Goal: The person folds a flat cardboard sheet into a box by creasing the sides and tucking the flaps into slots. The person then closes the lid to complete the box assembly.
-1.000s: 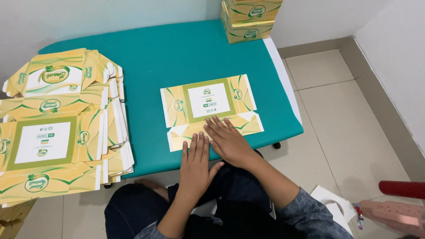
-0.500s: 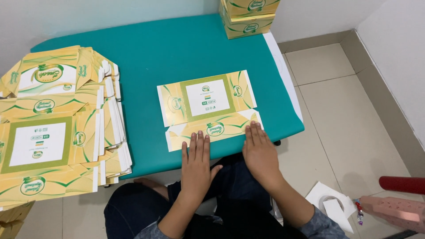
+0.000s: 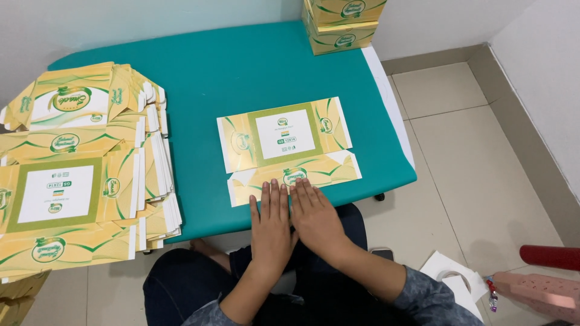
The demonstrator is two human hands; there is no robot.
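Note:
A flat, unfolded yellow, green and white carton blank (image 3: 284, 140) lies on the teal table (image 3: 241, 66) near its front edge. Both of my hands rest flat, palms down, side by side on the blank's near flap. My left hand (image 3: 270, 224) has its fingers together and touches the flap's lower edge. My right hand (image 3: 314, 216) lies right beside it, fingertips on the same flap. Neither hand grips anything.
A thick pile of the same flat blanks (image 3: 78, 163) covers the table's left side. Two folded boxes (image 3: 341, 24) stand stacked at the far right corner. On the tiled floor to the right lie white paper (image 3: 450, 278), a pink object (image 3: 538, 293) and a red one (image 3: 553, 256).
My right hand slid right along the near flap, then came back left beside my left hand. The blank now lies slightly farther right in view.

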